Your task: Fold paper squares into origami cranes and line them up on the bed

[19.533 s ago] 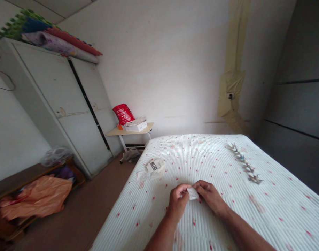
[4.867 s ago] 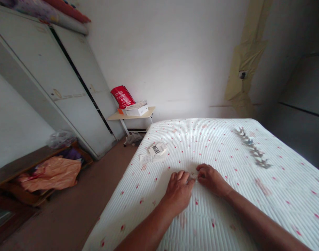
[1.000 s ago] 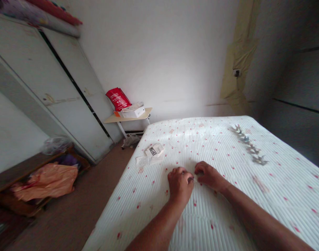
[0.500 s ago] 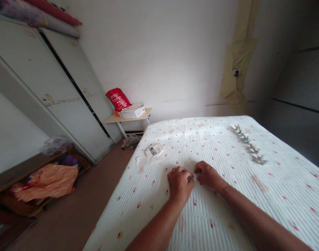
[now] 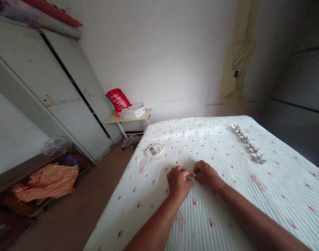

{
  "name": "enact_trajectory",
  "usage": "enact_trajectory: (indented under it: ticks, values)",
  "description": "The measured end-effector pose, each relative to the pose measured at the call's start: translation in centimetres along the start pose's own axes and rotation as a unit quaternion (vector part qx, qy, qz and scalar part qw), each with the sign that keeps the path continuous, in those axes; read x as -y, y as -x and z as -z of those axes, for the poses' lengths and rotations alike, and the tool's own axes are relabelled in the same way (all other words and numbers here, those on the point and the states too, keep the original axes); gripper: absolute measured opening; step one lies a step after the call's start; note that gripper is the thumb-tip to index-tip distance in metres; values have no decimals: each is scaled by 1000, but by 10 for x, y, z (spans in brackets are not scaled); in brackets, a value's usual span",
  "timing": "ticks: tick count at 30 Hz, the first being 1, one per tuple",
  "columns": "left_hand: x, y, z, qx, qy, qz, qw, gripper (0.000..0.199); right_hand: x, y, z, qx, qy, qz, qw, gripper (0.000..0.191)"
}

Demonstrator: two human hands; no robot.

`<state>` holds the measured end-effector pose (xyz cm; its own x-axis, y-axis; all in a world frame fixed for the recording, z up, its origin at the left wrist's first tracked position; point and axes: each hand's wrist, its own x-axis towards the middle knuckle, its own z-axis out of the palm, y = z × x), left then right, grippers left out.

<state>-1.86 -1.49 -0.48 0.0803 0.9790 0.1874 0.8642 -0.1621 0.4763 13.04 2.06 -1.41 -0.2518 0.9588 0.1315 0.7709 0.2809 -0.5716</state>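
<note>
Close together over the mattress (image 5: 214, 216), my two hands work at a small grey folded piece of paper (image 5: 188, 178). My left hand (image 5: 178, 182) is closed with the paper pinched between thumb and fingers. Curled fingers of my right hand (image 5: 207, 175) meet the paper's right side; most of the paper is hidden by the hands. Beyond my left hand lie loose printed paper pieces (image 5: 153, 152). Off to the right, several small folded paper birds (image 5: 249, 146) stand in a slanting row.
A small table (image 5: 115, 119) behind the mattress holds a red bag (image 5: 118, 99) and a white box (image 5: 134, 112). White cabinets (image 5: 70, 87) stand at the left. An orange plastic bag (image 5: 49, 181) lies on a low wooden shelf. A socket (image 5: 236, 73) is on the wall.
Both hands shift very slightly, and a bit more of the folded paper shows between them. The paper birds and printed pieces stay in place.
</note>
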Motion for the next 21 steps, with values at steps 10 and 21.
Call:
enact_trajectory:
  ticks: [10,21]
  values:
    - [10,-3,3,47,10,-13,999,29,2,0,2,16,-2,-8,1000,12]
    - [5,0,0,15,12,-9,1000,18,0,0,1,6,-6,-2,1000,12]
